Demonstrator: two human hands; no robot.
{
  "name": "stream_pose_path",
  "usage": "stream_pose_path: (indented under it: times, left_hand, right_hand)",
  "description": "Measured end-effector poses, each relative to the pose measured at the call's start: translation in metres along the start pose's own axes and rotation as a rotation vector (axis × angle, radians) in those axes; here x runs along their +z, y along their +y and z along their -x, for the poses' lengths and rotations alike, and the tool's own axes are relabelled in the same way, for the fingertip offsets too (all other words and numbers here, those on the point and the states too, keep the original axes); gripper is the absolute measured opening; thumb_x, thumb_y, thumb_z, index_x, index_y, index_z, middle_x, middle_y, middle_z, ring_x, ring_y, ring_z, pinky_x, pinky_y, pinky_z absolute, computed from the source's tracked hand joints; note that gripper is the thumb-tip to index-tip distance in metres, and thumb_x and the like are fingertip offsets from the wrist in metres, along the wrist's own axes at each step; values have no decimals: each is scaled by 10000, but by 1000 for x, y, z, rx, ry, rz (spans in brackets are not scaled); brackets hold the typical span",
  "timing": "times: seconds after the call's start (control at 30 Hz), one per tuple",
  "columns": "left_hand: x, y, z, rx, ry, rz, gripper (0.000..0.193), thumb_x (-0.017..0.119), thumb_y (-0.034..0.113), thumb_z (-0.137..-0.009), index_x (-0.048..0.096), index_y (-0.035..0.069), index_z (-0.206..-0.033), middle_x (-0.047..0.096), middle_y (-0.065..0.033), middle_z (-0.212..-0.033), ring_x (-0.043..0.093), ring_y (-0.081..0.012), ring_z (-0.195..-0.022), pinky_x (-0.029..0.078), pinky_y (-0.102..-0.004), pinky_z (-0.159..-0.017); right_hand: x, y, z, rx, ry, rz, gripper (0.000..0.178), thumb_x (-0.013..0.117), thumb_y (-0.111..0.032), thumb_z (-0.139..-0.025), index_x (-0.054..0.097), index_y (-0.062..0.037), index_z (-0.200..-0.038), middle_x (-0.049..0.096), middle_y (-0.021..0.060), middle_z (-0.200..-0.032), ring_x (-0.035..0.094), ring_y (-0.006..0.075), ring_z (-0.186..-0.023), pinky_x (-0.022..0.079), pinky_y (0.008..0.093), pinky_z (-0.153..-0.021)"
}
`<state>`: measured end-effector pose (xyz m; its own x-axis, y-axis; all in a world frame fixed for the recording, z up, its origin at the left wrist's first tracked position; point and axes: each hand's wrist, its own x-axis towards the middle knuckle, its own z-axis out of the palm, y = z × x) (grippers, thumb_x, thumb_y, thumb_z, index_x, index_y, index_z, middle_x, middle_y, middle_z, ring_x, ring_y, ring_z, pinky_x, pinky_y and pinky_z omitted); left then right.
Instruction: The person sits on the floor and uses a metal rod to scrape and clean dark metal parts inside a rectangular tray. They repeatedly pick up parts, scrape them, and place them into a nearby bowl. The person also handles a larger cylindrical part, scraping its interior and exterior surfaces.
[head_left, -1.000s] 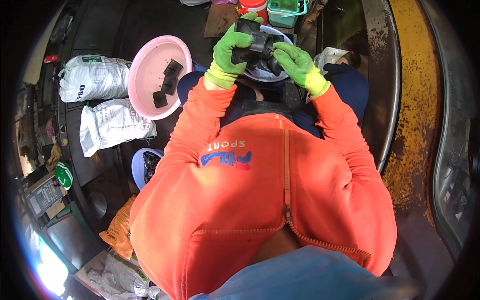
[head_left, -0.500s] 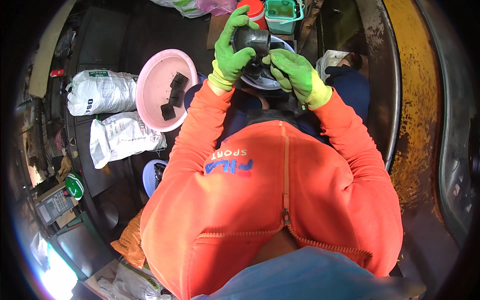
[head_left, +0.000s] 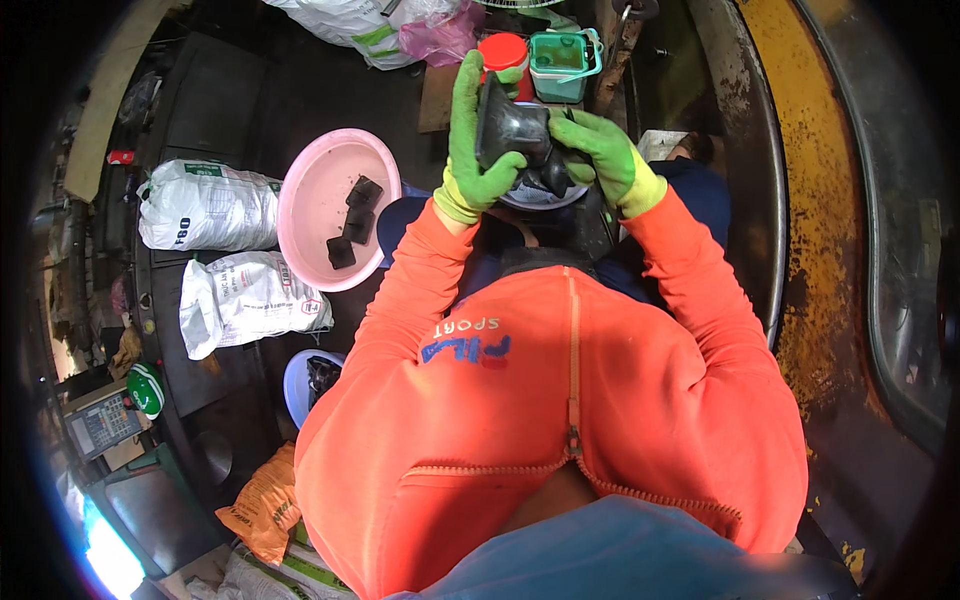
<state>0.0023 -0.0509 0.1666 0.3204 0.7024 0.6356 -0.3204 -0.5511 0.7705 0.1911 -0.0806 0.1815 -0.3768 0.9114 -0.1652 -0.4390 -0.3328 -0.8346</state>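
In green-and-yellow gloves, my two hands are raised in front of me around a black flared, hollow moulded part (head_left: 515, 130). My left hand (head_left: 470, 165) grips its wide end, with the thumb below and the fingers along the far side. My right hand (head_left: 605, 150) is closed at the narrow end, its fingertips pressed on dark material there; exactly what they pinch is partly hidden. Under the hands a pale basin (head_left: 548, 207) with dark pieces shows only in part. To the left, a pink basin (head_left: 290, 215) holds black square-based parts (head_left: 360, 226).
White printed sacks (head_left: 210, 205) lie left of the pink basin. Ahead stand a red-lidded container (head_left: 503, 50) and a green bucket (head_left: 560, 62). A small blue basin (head_left: 298, 385) is by my left side. A rusty yellow metal beam (head_left: 800, 200) runs along the right.
The black part has turned, its wide end now facing left. My right hand has moved from pinching its rim to closing at the narrow end. The view has shifted slightly.
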Motion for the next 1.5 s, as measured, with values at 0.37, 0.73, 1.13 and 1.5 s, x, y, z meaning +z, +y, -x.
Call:
stream_pose_path:
  times: [0.37, 0.73, 1.13, 1.5]
  left_hand:
    - [7, -4, 41, -799, 240, 1097, 648, 482, 456, -897, 388, 45, -1389, 472, -171, -1357, 487, -318, -1222, 386, -485, -1043]
    - [2, -6, 33, -663, 328, 912, 657, 564, 374, -838, 402, -14, -1343, 463, -245, -1337, 528, -365, -1158, 447, -482, -976]
    - [-2, 16, 20, -438, 277, 783, 621, 610, 170, -715, 458, -28, -1284, 532, -143, -1234, 568, -275, -1090, 449, -384, -978]
    - [-9, 16, 2, -32, 118, 355, 679, 708, 158, -672, 461, -37, -1273, 465, -155, -1290, 558, -214, -1047, 469, -333, -908]
  right_hand:
    - [-1, -20, -9, -973, -323, 1653, 329, 700, -112, -727, 636, -159, -1046, 662, 19, -877, 643, 280, -719, 521, 349, -611]
    - [-16, 16, 3, -722, 22, 1292, 196, 585, -157, -905, 634, -55, -1065, 667, 112, -956, 649, 284, -859, 517, 346, -734]
    - [-4, 37, 10, -686, -13, 1083, 198, 564, -66, -916, 597, 20, -1092, 636, 86, -875, 596, 176, -774, 480, 279, -695]
    - [47, 24, 38, 32, 47, 140, 256, 471, -255, -1002, 592, -35, -1050, 507, -37, -695, 358, 28, -501, 291, 186, -442]
